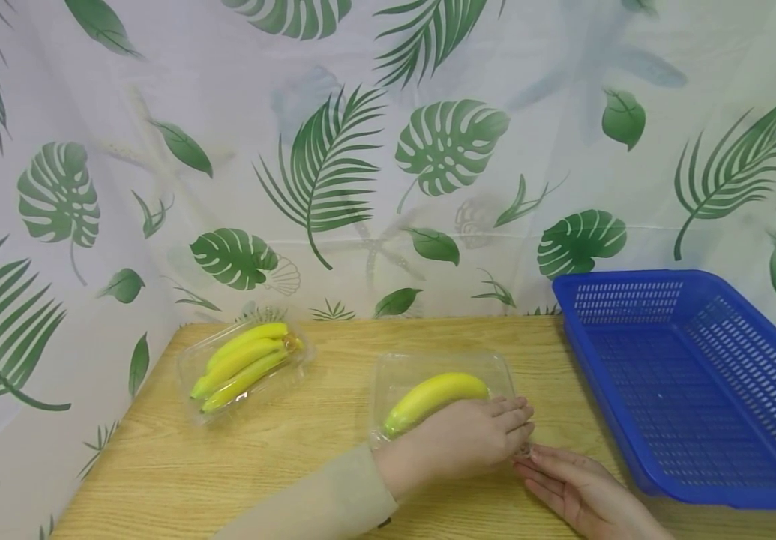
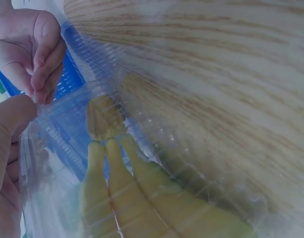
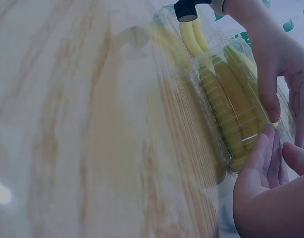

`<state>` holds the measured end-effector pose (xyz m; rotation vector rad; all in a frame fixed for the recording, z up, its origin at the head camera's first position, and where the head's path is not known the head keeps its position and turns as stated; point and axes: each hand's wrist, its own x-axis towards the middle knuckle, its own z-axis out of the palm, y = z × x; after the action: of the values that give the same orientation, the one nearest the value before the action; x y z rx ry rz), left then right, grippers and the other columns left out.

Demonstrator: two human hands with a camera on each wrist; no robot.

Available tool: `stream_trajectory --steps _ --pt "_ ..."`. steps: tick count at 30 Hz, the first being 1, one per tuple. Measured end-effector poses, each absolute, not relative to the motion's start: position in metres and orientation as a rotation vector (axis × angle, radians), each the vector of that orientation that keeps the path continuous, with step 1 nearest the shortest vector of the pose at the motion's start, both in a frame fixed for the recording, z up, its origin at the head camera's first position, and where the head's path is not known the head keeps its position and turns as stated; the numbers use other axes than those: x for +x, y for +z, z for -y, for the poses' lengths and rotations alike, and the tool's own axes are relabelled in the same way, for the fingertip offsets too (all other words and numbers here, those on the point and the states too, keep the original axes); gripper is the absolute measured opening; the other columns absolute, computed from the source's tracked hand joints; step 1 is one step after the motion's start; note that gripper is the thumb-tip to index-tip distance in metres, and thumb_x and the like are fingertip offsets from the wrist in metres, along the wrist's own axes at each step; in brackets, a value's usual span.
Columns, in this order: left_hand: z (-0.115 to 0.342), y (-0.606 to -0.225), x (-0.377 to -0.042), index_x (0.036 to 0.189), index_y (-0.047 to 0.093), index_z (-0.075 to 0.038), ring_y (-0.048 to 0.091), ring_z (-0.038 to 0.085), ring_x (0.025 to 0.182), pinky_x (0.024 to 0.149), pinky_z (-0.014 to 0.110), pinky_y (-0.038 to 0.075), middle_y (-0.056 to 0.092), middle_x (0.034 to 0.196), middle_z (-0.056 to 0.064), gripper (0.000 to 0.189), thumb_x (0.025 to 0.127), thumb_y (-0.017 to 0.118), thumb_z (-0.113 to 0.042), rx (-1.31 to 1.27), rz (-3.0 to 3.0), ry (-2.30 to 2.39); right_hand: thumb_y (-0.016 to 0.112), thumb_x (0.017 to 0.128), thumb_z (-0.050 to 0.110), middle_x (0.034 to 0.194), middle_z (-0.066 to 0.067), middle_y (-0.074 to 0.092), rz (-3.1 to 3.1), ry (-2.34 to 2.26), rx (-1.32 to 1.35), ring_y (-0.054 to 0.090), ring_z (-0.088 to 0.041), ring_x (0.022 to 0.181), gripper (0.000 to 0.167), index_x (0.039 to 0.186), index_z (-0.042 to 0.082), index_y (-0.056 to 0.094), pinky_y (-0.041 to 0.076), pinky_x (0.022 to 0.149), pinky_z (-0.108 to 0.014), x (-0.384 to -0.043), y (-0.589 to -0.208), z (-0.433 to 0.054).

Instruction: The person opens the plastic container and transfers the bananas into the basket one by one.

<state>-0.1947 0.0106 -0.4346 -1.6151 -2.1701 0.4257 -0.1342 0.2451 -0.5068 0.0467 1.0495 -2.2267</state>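
A clear plastic container [image 1: 388, 367] of bananas [image 1: 435, 394] lies mid-table under my left hand [image 1: 462, 439]. The left fingers extend over its right part, and the left thumb [image 2: 16, 111] touches the corner at the stem end. At that same corner my right hand [image 1: 576, 487] pinches the edge between thumb and fingertips. Through the clear wall in the left wrist view, several banana necks meet at a brown stem [image 2: 106, 119]. The left hand and forearm hide part of the fruit in the head view.
A second clear container [image 1: 192, 367] of bananas [image 1: 246, 364] sits at the table's back left. To the right stands a blue perforated basket [image 1: 603, 420]. A leaf-printed cloth [image 1: 334, 285] hangs behind the wooden table [image 1: 334, 465].
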Motion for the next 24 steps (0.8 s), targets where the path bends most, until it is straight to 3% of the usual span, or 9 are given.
stream_trajectory --steps 14,24 --pt "-0.0092 -0.4384 -0.1954 0.143 0.067 -0.019 0.059 0.013 0.143 0.121 0.024 0.046 0.064 0.152 0.001 0.036 0.113 0.048 -0.019 -1.605 2.051 0.557 0.044 0.115 0.011 0.122 0.004 0.076 -1.098 -2.222 0.031 0.072 -0.007 0.116 0.032 0.116 0.018 0.075 0.060 0.105 -0.025 -0.1345 -0.5065 -0.2430" --pt "-0.0125 -0.4404 -0.1967 0.140 0.070 -0.018 0.062 0.011 0.140 0.122 0.024 0.047 0.070 0.144 -0.004 0.036 0.114 0.049 -0.033 -1.590 2.087 0.460 0.047 0.114 0.011 0.117 0.005 0.076 -1.196 -2.203 0.148 0.073 -0.007 0.111 0.029 0.111 0.021 0.074 0.062 0.101 -0.025 -0.1329 -0.5014 -0.2433"
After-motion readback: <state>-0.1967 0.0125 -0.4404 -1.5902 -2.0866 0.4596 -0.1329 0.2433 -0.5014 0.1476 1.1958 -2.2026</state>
